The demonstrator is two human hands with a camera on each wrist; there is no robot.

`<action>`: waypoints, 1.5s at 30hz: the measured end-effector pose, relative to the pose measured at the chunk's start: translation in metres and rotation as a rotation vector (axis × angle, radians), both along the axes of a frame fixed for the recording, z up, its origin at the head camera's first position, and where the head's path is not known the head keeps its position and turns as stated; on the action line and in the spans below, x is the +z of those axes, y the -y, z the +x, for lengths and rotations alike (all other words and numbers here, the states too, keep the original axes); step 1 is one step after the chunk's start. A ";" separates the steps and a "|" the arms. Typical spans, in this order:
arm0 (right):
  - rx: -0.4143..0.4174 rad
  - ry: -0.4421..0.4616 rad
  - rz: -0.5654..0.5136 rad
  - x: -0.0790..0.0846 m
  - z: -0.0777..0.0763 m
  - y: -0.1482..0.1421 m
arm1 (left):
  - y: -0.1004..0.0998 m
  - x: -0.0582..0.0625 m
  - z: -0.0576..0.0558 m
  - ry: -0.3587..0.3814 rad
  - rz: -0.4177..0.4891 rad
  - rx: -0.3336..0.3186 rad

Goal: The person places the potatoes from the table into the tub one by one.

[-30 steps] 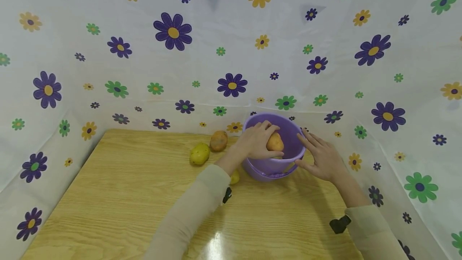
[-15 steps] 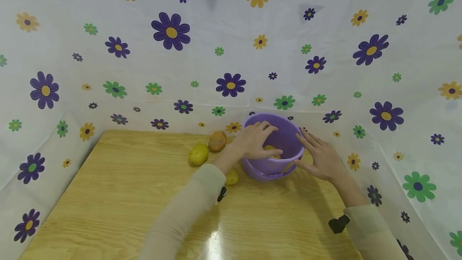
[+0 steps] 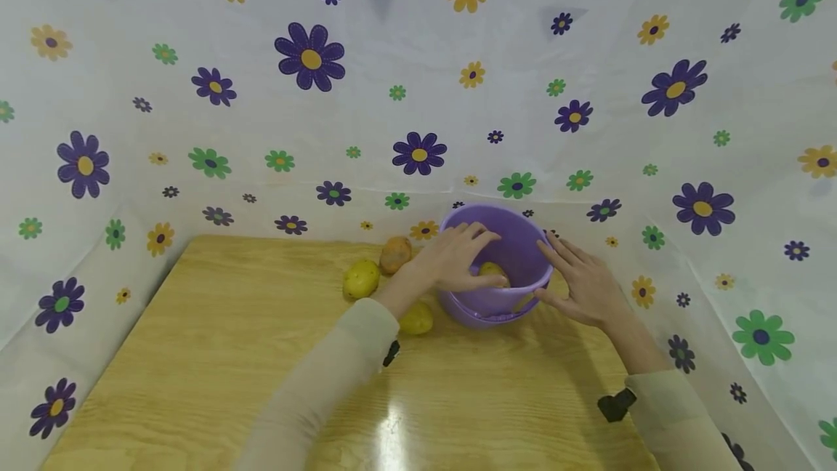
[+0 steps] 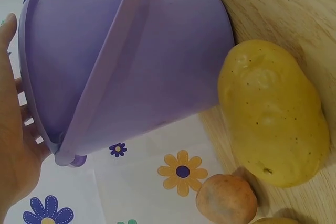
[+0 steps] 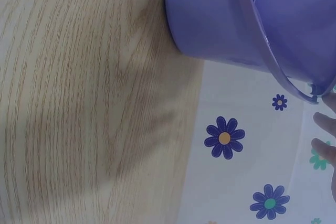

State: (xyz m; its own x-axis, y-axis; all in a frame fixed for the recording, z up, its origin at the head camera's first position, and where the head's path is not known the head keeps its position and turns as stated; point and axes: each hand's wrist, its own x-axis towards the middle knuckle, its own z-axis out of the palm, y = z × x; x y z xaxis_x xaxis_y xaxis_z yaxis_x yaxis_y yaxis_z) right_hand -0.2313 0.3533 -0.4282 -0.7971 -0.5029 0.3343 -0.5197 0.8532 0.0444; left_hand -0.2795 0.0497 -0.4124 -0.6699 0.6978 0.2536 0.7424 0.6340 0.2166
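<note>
A purple bucket (image 3: 487, 302) stands upright near the table's back edge, its handle folded down along the front. Over its left rim reaches my left hand (image 3: 456, 259), fingers spread and holding nothing. Inside the bucket, partly hidden by that hand, lies a yellowish potato (image 3: 492, 272). My right hand (image 3: 584, 283) rests against the bucket's right rim with its fingers extended. Left of the bucket sit a yellow potato (image 3: 362, 280), a brownish potato (image 3: 395, 255) and another yellow potato (image 3: 416, 318), partly behind my left forearm. In the left wrist view, a yellow potato (image 4: 273, 114) appears large beside the bucket.
The wooden table (image 3: 216, 355) extends to the left and front. White cloth with printed flowers (image 3: 366, 122) hangs close behind the bucket and along both sides. A black strap piece (image 3: 616, 405) shows at my right sleeve.
My left hand has let go of a potato, which dropped into the bucket. It has since drawn slightly left, baring more of the nearest yellow potato. The right hand stays at the rim.
</note>
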 end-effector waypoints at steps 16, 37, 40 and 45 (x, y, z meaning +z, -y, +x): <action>0.004 -0.020 -0.005 -0.003 -0.001 -0.002 | 0.012 0.002 0.011 -0.075 -0.062 -0.023; 0.003 -0.012 -0.012 -0.002 -0.002 -0.002 | 0.027 0.004 0.036 -0.128 -0.101 -0.056; 0.005 -0.011 -0.015 -0.002 -0.002 -0.001 | 0.031 0.003 0.039 -0.144 -0.094 -0.069; 0.007 -0.008 -0.015 -0.002 -0.003 -0.002 | 0.039 -0.001 0.045 -0.152 -0.085 -0.085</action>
